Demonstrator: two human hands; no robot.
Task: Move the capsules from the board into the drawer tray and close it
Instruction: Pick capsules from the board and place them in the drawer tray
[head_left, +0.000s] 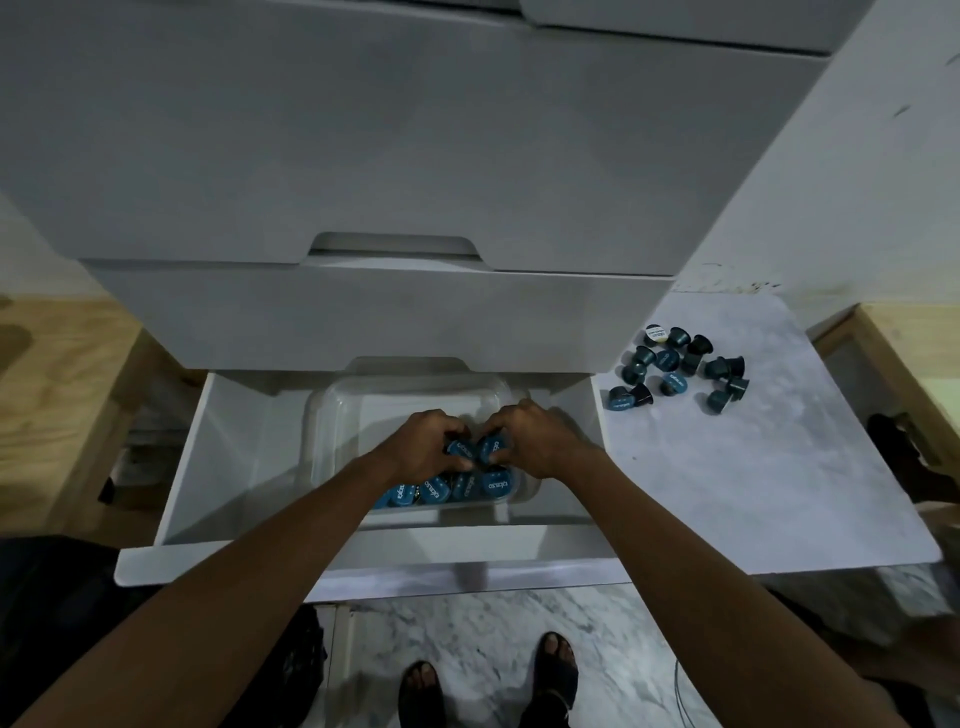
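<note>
The bottom drawer of a white cabinet stands pulled out, with a clear plastic tray inside it. Along the tray's near side lies a row of blue capsules. My left hand and my right hand are both down in the tray, side by side, each with fingers closed around a blue capsule. To the right, a marble board carries a loose cluster of several dark blue capsules, some upright and some on their sides.
Two shut white drawers rise above the pulled-out one. Wooden surfaces flank the cabinet on the left and far right. My feet in dark sandals stand on a marble floor just below the drawer front.
</note>
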